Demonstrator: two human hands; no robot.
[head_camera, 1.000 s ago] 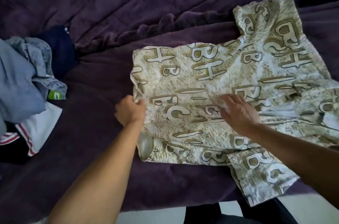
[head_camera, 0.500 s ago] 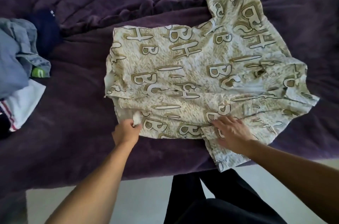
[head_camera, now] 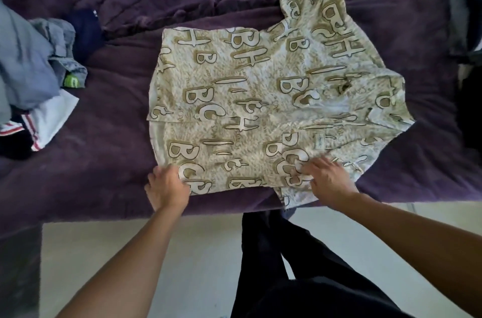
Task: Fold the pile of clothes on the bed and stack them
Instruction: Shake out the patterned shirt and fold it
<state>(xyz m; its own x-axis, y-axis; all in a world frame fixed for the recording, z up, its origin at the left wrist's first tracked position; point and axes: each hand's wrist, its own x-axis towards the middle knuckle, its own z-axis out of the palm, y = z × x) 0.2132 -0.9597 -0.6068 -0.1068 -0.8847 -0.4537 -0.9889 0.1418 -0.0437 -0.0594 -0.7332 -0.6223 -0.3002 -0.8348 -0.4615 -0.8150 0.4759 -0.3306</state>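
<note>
Shirt lies flat on purple blanket, left hand gripping its hem corner, right hand pinching its near edge.

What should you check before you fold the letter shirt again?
1. Shirt spread out on the blanket: ok.
2. Shirt smooth: not ok, it is wrinkled at the right, near the collar.
3. Left hand grips the near corner: ok.
4. Right hand has a grip: cannot tell. Its bent fingers lie on the cloth near the edge.
5. Far sleeve folded in: not ok, it sticks out.
6. Pile out of the way: ok, it lies apart at the left.
</note>
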